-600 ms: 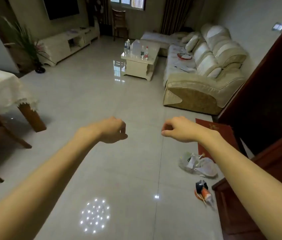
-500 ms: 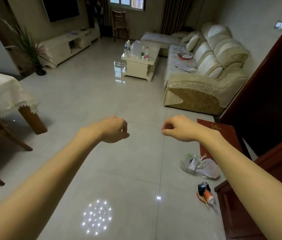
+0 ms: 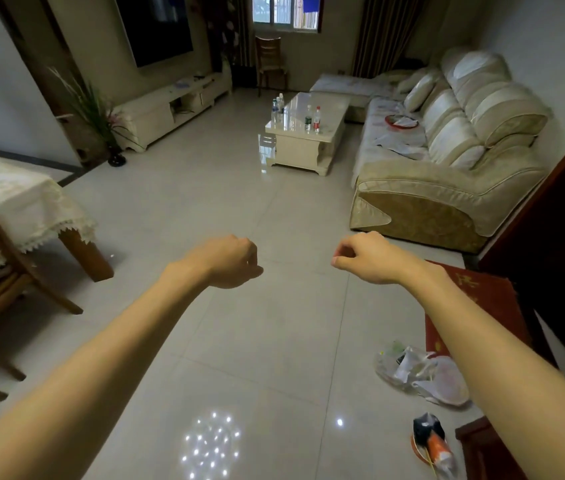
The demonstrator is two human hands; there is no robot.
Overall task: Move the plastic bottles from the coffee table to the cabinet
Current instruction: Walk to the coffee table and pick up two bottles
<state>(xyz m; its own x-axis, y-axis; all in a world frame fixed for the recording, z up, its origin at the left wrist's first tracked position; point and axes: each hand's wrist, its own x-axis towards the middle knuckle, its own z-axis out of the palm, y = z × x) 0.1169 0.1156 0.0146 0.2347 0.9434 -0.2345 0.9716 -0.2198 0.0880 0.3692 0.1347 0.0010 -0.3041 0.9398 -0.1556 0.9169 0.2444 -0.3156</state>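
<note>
Several plastic bottles stand on the cream coffee table [image 3: 329,109] far across the room. Two of them, one with a green label [image 3: 307,118] and one with a red label [image 3: 316,119], are near its middle. A cluster of clear bottles [image 3: 277,107] is at its left edge. My left hand [image 3: 229,261] and my right hand [image 3: 367,258] are stretched out over the floor, far short of the table. Each has its fingers curled in and holds nothing.
A cream sofa [image 3: 447,174] runs along the right of the coffee table. A low white TV cabinet [image 3: 170,109] lines the left wall beside a potted plant [image 3: 101,116]. A covered dining table [image 3: 21,199] and chair are at left. Plastic bags [image 3: 423,375], a red mat [image 3: 471,299] and dark wooden furniture [image 3: 482,455] are at right.
The view has moved a little forward and tilted up, so the coffee table and sofa sit lower in the frame. Both hands stay curled and empty.
</note>
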